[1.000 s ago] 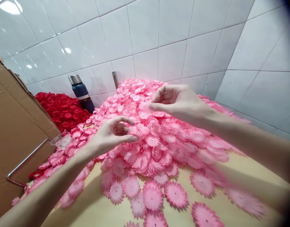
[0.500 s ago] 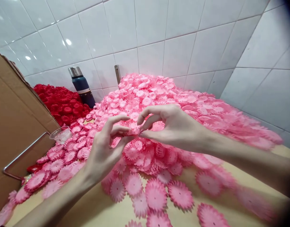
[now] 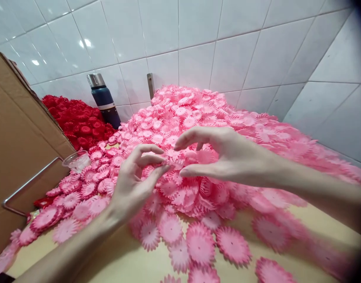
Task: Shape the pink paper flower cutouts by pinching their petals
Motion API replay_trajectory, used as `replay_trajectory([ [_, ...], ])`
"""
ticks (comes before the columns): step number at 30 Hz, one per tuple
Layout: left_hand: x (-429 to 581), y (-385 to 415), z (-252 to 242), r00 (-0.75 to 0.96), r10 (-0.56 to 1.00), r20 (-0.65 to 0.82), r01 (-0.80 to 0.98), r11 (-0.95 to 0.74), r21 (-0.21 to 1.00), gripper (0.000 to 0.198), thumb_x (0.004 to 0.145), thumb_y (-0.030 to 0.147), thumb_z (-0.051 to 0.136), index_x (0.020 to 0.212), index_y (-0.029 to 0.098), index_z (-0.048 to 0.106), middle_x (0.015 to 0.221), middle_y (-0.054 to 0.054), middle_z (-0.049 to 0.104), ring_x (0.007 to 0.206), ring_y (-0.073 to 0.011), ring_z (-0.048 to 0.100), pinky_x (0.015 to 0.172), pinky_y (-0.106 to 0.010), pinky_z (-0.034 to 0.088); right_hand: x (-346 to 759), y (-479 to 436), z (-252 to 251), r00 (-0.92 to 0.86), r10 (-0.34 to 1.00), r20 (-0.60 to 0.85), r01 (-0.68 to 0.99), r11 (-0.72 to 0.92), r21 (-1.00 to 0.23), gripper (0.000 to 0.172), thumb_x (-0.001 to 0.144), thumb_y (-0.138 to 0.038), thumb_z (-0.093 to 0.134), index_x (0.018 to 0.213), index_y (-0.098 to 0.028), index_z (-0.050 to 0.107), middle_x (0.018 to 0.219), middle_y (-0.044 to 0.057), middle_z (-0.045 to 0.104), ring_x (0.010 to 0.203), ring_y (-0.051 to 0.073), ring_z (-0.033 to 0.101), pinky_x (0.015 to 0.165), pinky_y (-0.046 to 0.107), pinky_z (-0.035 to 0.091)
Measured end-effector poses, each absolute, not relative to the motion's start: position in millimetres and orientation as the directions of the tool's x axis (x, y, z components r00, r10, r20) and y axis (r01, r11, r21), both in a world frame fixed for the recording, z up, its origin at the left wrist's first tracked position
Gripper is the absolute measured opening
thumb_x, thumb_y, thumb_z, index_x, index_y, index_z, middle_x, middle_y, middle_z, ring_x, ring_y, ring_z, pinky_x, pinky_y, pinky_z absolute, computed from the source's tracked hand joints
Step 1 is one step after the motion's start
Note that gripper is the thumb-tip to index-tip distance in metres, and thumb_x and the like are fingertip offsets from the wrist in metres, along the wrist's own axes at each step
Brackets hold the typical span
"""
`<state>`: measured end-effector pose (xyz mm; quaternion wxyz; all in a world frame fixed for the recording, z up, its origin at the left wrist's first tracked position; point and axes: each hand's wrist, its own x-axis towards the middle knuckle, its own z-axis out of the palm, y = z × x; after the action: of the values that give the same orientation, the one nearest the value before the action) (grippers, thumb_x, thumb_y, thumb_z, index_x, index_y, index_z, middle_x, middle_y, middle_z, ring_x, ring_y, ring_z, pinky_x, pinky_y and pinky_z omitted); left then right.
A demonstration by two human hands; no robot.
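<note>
L hand (image 3: pixel 134 184) & R hand (image 3: pixel 231 157) bare; forearms (image 3: pixel 295 175) bare, slim

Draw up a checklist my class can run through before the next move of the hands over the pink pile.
1. Left hand has a firm grip on a piece: cannot tell; thumb and fingertips are close together, but pink blends with the pink pile behind.
2. Right hand open: ok; thumb and forefinger stand apart.
3. Bottle away from both hands: ok; it stands beside the red pile.
4. Cup away from both hands: ok; it sits by the box.
5. Cup lidded: not ok; its top looks open.
</note>
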<state>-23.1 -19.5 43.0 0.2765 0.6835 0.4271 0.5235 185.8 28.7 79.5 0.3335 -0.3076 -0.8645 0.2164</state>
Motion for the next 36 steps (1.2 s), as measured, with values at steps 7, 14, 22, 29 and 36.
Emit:
replay_trajectory([
  [7, -26, -19, 39, 0.056, 0.844, 0.533, 0.304, -0.523, 0.797, 0.04, 0.084, 0.014, 0.066, 0.117, 0.026, 0.047, 0.105, -0.003, 0.067, 0.1, -0.0175, 0.068, 0.087, -0.034, 0.056, 184, 21, 82, -0.503, 0.75, 0.429, 0.343, 0.629, -0.698, 0.019, 0.072, -0.023, 0.075, 0.087, -0.023, 0.063, 0.073, -0.001, 0.071, 0.072, 0.017, 0.068, 0.062, 0.03, 0.053],
  [14, -27, -19, 41, 0.006, 0.87, 0.494, 0.221, -0.483, 0.847, 0.04, 0.084, 0.012, 0.066, 0.115, 0.025, 0.044, 0.111, -0.004, 0.067, 0.104, -0.0171, 0.068, 0.084, -0.031, 0.06, 187, 28, 80, -0.428, 0.651, 0.627, 0.492, 0.75, -0.442, 0.026, 0.072, -0.035, 0.078, 0.085, -0.021, 0.059, 0.088, 0.005, 0.067, 0.084, 0.023, 0.062, 0.071, 0.04, 0.052],
  [22, -25, -23, 39, 0.06, 0.806, 0.588, 0.143, -0.59, 0.795, 0.033, 0.077, 0.01, 0.074, 0.103, 0.022, 0.056, 0.103, -0.001, 0.067, 0.096, -0.0141, 0.069, 0.086, -0.027, 0.06, 165, 10, 67, -0.538, 0.729, 0.424, 0.248, 0.617, -0.747, 0.027, 0.075, -0.023, 0.074, 0.099, -0.021, 0.061, 0.099, 0.003, 0.071, 0.094, 0.02, 0.07, 0.081, 0.034, 0.058],
  [29, -24, -23, 38, 0.071, 0.808, 0.585, 0.156, -0.588, 0.794, 0.03, 0.079, 0.011, 0.073, 0.101, 0.022, 0.057, 0.097, 0.0, 0.067, 0.091, -0.0136, 0.069, 0.081, -0.027, 0.062, 162, 3, 66, -0.489, 0.726, 0.483, 0.266, 0.652, -0.711, 0.019, 0.073, -0.014, 0.069, 0.084, -0.023, 0.057, 0.076, 0.001, 0.069, 0.076, 0.02, 0.071, 0.069, 0.034, 0.059],
  [36, -24, -26, 36, 0.111, 0.746, 0.657, 0.153, -0.666, 0.73, 0.034, 0.081, 0.007, 0.07, 0.106, 0.025, 0.056, 0.102, 0.0, 0.067, 0.095, -0.0154, 0.069, 0.083, -0.03, 0.061, 165, 5, 64, -0.535, 0.699, 0.475, 0.264, 0.672, -0.692, 0.025, 0.076, -0.022, 0.071, 0.098, -0.021, 0.058, 0.091, 0.002, 0.072, 0.09, 0.019, 0.072, 0.073, 0.03, 0.06],
])
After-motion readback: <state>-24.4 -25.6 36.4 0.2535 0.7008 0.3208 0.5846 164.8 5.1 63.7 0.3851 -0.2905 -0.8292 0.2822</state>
